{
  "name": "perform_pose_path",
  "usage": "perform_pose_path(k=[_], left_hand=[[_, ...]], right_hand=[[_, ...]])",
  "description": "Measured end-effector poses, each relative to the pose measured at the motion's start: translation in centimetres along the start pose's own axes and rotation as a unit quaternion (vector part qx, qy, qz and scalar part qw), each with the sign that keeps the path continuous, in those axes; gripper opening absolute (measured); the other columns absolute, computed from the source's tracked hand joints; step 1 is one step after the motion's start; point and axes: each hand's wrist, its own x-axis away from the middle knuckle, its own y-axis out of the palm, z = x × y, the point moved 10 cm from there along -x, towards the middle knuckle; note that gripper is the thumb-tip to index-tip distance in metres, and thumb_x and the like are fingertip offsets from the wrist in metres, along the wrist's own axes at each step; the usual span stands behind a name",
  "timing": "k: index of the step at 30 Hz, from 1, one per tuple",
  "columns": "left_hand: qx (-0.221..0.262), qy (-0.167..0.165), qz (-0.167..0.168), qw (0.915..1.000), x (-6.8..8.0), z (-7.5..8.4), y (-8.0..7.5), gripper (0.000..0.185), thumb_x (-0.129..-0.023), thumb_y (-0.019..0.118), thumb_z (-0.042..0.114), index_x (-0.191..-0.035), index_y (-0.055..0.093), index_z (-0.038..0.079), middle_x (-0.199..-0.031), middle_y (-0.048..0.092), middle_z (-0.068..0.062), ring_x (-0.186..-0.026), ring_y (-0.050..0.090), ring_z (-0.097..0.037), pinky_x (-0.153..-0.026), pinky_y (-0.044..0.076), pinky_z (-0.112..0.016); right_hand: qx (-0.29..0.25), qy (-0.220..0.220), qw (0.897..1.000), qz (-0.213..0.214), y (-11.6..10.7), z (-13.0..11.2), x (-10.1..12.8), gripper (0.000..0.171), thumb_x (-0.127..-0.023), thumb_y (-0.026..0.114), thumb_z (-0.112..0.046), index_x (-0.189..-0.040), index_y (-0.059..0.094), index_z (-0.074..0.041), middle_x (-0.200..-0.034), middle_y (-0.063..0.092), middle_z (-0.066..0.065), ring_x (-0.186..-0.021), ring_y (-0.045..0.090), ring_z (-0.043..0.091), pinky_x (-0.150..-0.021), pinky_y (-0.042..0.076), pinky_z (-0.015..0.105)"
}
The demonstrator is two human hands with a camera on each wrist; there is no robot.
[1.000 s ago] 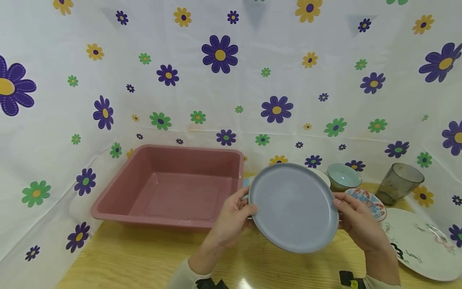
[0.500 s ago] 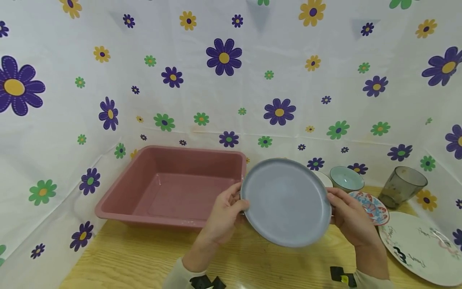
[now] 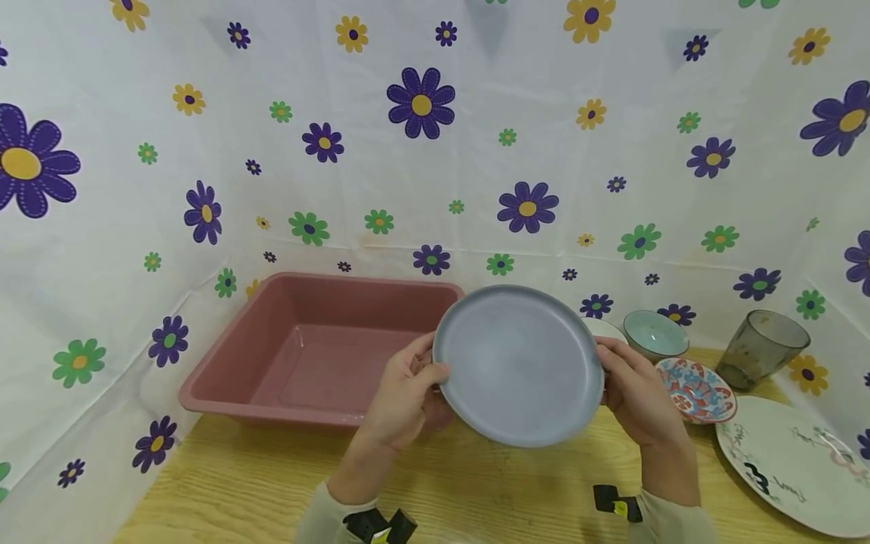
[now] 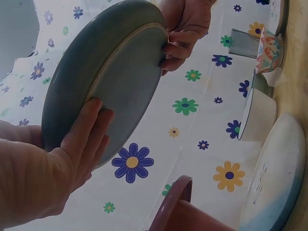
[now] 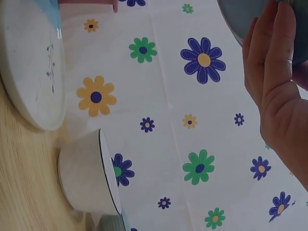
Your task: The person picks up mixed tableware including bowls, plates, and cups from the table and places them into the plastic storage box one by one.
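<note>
A round blue-grey plate [image 3: 519, 366] is held up above the table, its upper face tilted toward the head camera. My left hand [image 3: 402, 389] grips its left edge, thumb on the rim and fingers beneath. On the opposite edge, my right hand [image 3: 639, 393] pinches the rim in the same manner. From below, the left wrist view shows the plate's underside [image 4: 132, 72] with its raised foot ring, and the left fingers [image 4: 86, 130] lying flat against it. In the right wrist view the right hand [image 5: 276, 72] reaches up under the plate's edge.
A pink basin [image 3: 340, 370] stands left on the wooden table [image 3: 272, 483]. At the right are a patterned bowl [image 3: 696, 389], a pale green bowl [image 3: 655, 334], a glass [image 3: 763, 347] and a large white plate [image 3: 795, 461]. A white bowl [image 5: 86, 173] sits behind the held plate.
Both hands have carried the plate leftward and slightly up, toward the basin. More of the patterned bowl now shows at the right. The grip on the plate is the same.
</note>
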Motion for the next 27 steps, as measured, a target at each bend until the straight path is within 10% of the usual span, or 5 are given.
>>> perform_pose_path(k=[27], left_hand=[[0.009,-0.011,0.023,0.9996,0.3,1.9,-3.0,0.052,-0.099,0.042,-0.004,-0.150,0.032,-0.004,-0.139,0.048,-0.030,-0.096,0.070,-0.025,-0.077,0.059,-0.038]], right_hand=[[-0.039,0.035,0.999,0.014,3.5,2.0,-1.0,0.031,-0.110,0.034,-0.028,-0.115,0.063,-0.019,-0.096,0.065,-0.002,-0.079,0.065,0.011,-0.064,0.058,0.027]])
